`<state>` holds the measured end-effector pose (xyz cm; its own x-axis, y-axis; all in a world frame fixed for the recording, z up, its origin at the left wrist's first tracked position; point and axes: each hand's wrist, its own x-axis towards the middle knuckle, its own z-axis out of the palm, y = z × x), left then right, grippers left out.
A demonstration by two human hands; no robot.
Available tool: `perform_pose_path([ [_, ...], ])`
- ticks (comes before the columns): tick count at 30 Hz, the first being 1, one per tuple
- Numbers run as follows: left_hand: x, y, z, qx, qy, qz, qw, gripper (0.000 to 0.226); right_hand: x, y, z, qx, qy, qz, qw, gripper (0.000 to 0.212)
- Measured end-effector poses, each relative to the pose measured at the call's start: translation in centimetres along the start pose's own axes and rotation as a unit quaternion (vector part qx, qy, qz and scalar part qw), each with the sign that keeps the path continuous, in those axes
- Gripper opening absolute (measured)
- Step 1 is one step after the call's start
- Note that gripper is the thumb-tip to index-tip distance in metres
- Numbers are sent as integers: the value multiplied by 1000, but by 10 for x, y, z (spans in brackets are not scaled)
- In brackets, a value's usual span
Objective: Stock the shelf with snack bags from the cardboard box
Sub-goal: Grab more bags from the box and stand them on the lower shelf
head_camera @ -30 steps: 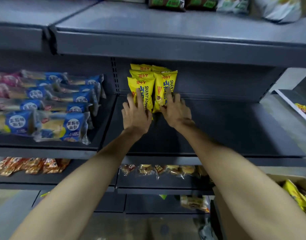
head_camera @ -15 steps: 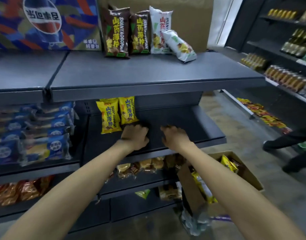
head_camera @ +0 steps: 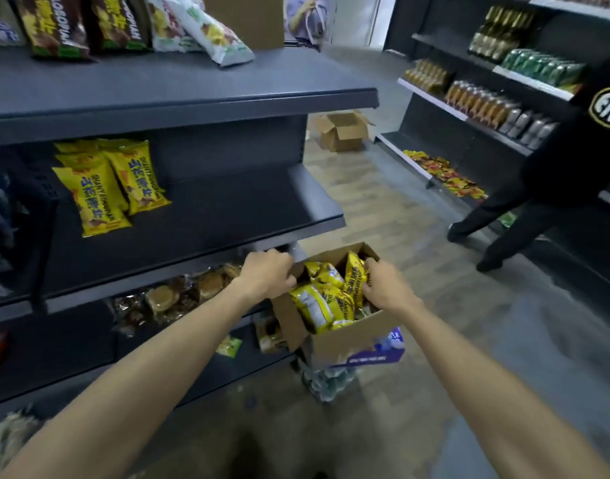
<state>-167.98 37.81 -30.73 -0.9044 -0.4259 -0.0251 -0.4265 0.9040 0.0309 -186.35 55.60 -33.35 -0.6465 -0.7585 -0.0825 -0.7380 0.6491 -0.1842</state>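
Snack bags of glossy yellow plastic [head_camera: 326, 299] filled an open brown cardboard box [head_camera: 352, 337] that sat low at the right end of a dark grey metal shelf unit [head_camera: 227, 209], resting on a plastic-wrapped pack of bottles [head_camera: 326, 382] on the floor. Both bare arms reached down toward the box. The left hand [head_camera: 267, 276] was curled loosely over the box's near-left edge, just beside the bags; whether its fingers grasped anything could not be told. The right hand [head_camera: 383, 285] was inside the box, its fingers clenched around the upright yellow bag [head_camera: 355, 276] at the far side.

On the middle shelf, a small stack of matching yellow snack bags with blue lettering [head_camera: 110, 184] lay toward the left, leaving the right part of that shelf bare. The top shelf carried upright brown snack bags [head_camera: 82, 25] and a white bag [head_camera: 210, 32] tipped on its side. Wrapped round pastries [head_camera: 179, 295] lay on the shelf below the middle one.

Across the wood-patterned aisle floor, an empty open cardboard carton [head_camera: 341, 131] stood well apart. At the right, another person in black clothing [head_camera: 552, 188] leaned toward a second shelving unit stocked with bottles and cans [head_camera: 497, 102].
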Motion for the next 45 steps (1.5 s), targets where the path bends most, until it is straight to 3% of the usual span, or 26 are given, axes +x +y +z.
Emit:
perform_pose_path([
  [7, 22, 73, 37, -17, -44, -11, 999, 20, -24, 93, 17, 32, -48, 85, 995, 25],
  [11, 27, 93, 53, -35, -65, -26, 997, 20, -27, 114, 30, 42, -66, 89, 993, 29],
  [17, 27, 81, 91, -155, -100, -122, 975, 15, -15, 112, 43, 57, -62, 63, 994, 29],
  [28, 64, 51, 143, -206, -134, -143, 959, 25, 44, 78, 57, 48, -102, 25, 993, 26],
  [36, 106, 52, 168, -241, -133, -121, 954, 42, 72, 80, 76, 52, -132, 97, 985, 42],
  [42, 140, 82, 181, -287, -99, -97, 948, 59, 90, 100, 91, 82, -127, 138, 979, 74],
  [45, 158, 99, 189, -309, -87, -94, 942, 73, 104, 107, 93, 90, -118, 131, 980, 80],
])
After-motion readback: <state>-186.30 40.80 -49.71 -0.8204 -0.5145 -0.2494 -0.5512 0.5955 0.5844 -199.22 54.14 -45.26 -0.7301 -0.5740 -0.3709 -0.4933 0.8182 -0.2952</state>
